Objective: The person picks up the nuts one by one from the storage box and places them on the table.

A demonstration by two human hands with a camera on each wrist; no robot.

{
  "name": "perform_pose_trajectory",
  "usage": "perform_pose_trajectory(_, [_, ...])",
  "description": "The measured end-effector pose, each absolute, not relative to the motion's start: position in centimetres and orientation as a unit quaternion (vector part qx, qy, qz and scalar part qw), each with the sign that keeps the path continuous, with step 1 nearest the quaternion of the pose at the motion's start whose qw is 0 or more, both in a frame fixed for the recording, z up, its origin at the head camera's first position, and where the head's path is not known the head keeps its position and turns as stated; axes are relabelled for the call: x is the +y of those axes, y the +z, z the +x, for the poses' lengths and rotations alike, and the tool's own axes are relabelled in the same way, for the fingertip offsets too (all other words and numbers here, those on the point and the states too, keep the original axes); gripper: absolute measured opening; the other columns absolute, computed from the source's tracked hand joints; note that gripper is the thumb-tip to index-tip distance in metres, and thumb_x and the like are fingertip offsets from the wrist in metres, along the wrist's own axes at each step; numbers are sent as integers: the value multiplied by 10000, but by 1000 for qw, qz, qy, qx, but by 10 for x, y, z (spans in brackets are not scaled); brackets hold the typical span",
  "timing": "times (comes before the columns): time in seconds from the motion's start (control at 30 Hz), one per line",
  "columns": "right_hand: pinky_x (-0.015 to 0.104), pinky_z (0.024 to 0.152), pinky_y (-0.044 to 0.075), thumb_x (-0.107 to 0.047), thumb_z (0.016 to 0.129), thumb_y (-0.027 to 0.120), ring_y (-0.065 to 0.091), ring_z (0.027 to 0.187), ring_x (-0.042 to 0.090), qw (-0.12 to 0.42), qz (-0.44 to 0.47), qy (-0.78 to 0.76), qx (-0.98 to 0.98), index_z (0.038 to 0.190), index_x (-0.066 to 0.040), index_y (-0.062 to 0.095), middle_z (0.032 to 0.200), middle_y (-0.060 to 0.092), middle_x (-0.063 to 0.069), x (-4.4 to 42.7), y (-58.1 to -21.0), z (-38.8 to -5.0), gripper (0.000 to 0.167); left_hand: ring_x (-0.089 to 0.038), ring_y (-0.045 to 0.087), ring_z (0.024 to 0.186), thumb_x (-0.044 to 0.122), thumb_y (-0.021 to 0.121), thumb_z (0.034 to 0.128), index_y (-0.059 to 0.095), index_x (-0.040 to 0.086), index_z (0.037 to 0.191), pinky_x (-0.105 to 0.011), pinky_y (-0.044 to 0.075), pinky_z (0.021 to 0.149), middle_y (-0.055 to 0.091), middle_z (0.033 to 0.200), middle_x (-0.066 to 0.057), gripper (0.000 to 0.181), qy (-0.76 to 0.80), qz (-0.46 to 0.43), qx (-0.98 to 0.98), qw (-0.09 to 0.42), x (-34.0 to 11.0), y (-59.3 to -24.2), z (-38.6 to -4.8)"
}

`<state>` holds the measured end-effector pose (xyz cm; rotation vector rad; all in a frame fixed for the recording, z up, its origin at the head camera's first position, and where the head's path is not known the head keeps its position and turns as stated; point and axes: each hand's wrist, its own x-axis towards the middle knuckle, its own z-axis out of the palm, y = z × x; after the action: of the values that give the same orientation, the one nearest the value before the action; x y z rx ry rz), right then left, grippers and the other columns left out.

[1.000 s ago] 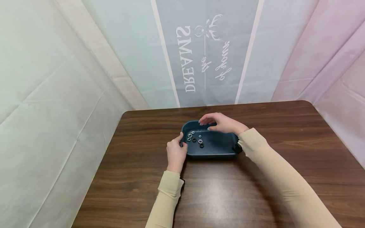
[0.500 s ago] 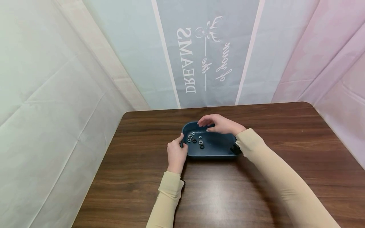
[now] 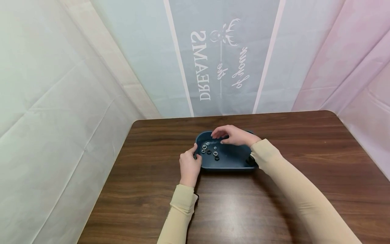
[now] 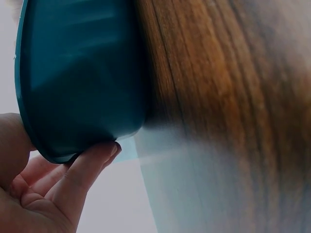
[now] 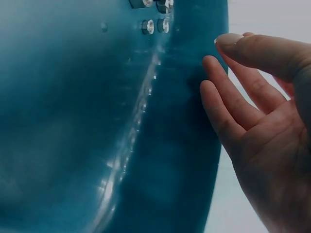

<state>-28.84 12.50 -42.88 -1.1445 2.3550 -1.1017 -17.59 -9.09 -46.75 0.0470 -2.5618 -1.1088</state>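
A dark blue tray (image 3: 231, 161) stands on the table, with several silver and black nuts lying toward its left end. One silver nut (image 3: 215, 153) lies close to a black nut (image 3: 217, 158). My left hand (image 3: 189, 166) grips the tray's left end; in the left wrist view its thumb and fingers are on either side of the tray wall (image 4: 82, 82). Over the far side of the tray is my right hand (image 3: 234, 135), fingers loosely bent and holding nothing. The right wrist view has its fingertips (image 5: 210, 90) near the tray's rim, clear of the silver nuts (image 5: 148, 26).
Brown wood-grain table (image 3: 146, 203) surrounds the tray. A printed cloth backdrop (image 3: 225, 67) hangs behind it, and pale cloth walls (image 3: 55, 101) line the left and right sides. A small black object (image 3: 251, 161) shows by the right sleeve.
The head view has shifted slightly. My right hand has drifted a little to the left over the tray. The left hand keeps its grip, and the nuts lie as before.
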Motion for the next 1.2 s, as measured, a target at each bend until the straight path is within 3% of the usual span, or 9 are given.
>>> perform_pose_trajectory(0.5, [482, 963, 414, 104, 834, 650, 551, 1110, 342, 180, -405, -384, 810, 1243, 24, 580, 1204, 599, 172, 123, -436, -287, 423, -139, 543, 552, -32, 677, 807, 657, 59, 1228, -273, 463, 524, 682, 1090, -143, 432, -378, 16, -906, 190, -90, -469, -177])
perform_pose_trajectory(1.2, [435, 947, 430, 87, 815, 678, 574, 1066, 264, 223, -408, -368, 805, 1201, -25, 614, 1131, 636, 93, 115, -455, -293, 407, -81, 394, 391, -33, 659, 827, 645, 46, 1240, -231, 380, 426, 675, 1095, -168, 421, -383, 9, -903, 194, -90, -470, -176])
